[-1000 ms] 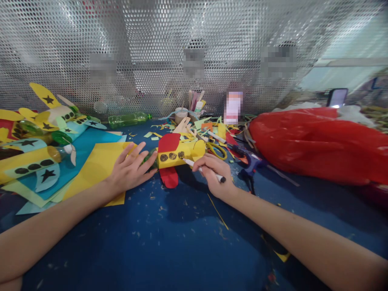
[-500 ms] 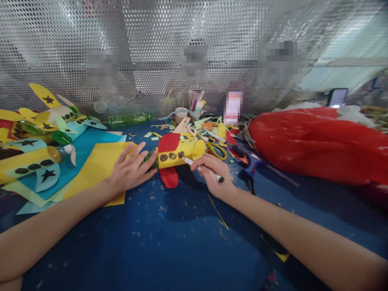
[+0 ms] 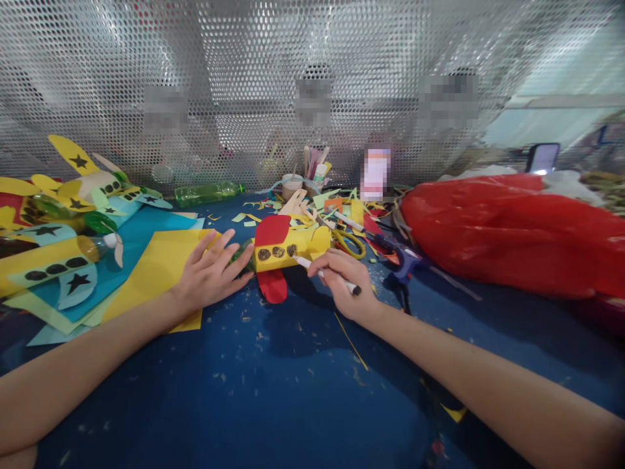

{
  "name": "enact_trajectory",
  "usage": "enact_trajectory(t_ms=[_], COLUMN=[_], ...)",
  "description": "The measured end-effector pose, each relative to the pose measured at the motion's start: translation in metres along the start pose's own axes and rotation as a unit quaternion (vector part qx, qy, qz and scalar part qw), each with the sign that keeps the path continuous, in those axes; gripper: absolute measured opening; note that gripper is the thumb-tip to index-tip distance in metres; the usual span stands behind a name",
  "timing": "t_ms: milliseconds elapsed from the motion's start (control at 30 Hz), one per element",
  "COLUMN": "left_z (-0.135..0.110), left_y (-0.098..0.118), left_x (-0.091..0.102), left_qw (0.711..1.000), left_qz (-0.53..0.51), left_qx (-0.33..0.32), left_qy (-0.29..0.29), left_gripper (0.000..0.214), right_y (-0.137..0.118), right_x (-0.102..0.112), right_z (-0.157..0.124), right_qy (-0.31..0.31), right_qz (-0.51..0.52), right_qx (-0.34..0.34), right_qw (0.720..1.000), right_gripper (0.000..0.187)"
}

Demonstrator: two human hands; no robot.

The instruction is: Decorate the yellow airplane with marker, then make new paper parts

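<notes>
A toy airplane (image 3: 273, 262), made from a green bottle wrapped in yellow paper with red paper wings, lies in the middle of the blue table. Three dark scribbled circles run along its side. My left hand (image 3: 209, 270) has its fingers spread around the green neck end, thumb and index finger against the bottle; part of the neck is hidden beneath them. Pinched in my right hand (image 3: 344, 280) is a white marker (image 3: 325, 271) with a black end. Its tip touches or nearly touches the yellow paper beside the third circle.
Finished bottle airplanes (image 3: 63, 264) and coloured paper sheets (image 3: 146, 273) lie at left. Behind are a green bottle (image 3: 208, 193), paper scraps (image 3: 249, 218), yellow-handled scissors (image 3: 352, 244) and a phone (image 3: 375, 172). A glue gun (image 3: 403, 260) and red plastic bag (image 3: 498, 234) lie right.
The third circle looks slightly more filled, and the marker tip has shifted very little. Both hands and the toy airplane stay in nearly the same place.
</notes>
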State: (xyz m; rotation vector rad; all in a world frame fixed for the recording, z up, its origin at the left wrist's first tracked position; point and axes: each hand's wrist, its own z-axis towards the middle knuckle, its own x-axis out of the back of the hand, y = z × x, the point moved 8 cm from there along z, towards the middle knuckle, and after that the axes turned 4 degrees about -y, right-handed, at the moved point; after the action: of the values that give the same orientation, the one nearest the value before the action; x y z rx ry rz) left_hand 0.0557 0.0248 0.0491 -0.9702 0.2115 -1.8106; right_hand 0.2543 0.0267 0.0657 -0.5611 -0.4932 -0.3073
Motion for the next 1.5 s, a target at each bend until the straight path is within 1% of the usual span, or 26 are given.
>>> enact_trajectory(t_ms=[67,133,233,300,433,567,767,867,967,1133,1333,1500], left_z=[-0.0001,0.0008,0.003,0.0038,0.0023,-0.0008,-0.0009,0.0003,0.0013,0.003,0.0035,0.004], left_y=[-0.0002,0.0001,0.0015,0.0023,0.0019,-0.0019,-0.001,-0.0013,0.0004,0.0017,0.0018,0.0025], left_x=[-0.0011,-0.0001,0.0039,0.0053,0.0032,-0.0009,-0.0014,-0.0011,0.0014,0.0033,0.0041,0.0051], left_qw=[1.0,1.0,1.0,1.0,1.0,0.999,1.0,1.0,1.0,1.0,1.0,1.0], left_qz=[-0.007,0.001,0.016,0.017,0.004,-0.039,-0.015,-0.019,-0.01,0.015,0.006,0.02], left_qx=[0.0,-0.001,-0.009,-0.014,-0.012,0.012,0.006,0.008,0.0,-0.008,-0.011,-0.013], left_qy=[-0.006,-0.003,0.012,0.017,0.011,-0.003,-0.009,-0.011,0.0,0.007,0.009,0.012], left_gripper=[0.048,0.046,0.041,0.042,0.046,0.056,0.046,0.047,0.048,0.041,0.042,0.041], right_y=[0.0013,0.0028,0.0027,0.0018,0.0011,0.0008,0.0014,0.0015,0.0015,0.0013,0.0026,0.002], right_x=[0.0,0.0004,0.0009,0.0006,-0.0013,-0.0018,0.0002,0.0022,0.004,0.0053,0.0072,0.0063], right_z=[-0.0002,-0.0004,-0.0005,-0.0003,0.0005,0.0006,-0.0003,-0.0009,-0.0012,-0.0004,-0.0011,-0.0013], right_qy=[0.0,0.002,0.005,0.002,-0.007,-0.006,0.001,0.011,0.02,0.025,0.039,0.034], right_qz=[-0.001,-0.006,-0.008,-0.003,0.005,0.008,0.001,-0.001,-0.004,-0.012,-0.021,-0.021], right_qx=[-0.005,-0.013,-0.012,-0.006,-0.001,0.002,-0.002,-0.005,-0.008,-0.011,-0.017,-0.011], right_qw=[1.0,1.0,1.0,1.0,1.0,1.0,1.0,1.0,1.0,1.0,0.999,0.999], right_gripper=[0.026,0.026,0.026,0.026,0.025,0.026,0.027,0.028,0.028,0.029,0.029,0.028])
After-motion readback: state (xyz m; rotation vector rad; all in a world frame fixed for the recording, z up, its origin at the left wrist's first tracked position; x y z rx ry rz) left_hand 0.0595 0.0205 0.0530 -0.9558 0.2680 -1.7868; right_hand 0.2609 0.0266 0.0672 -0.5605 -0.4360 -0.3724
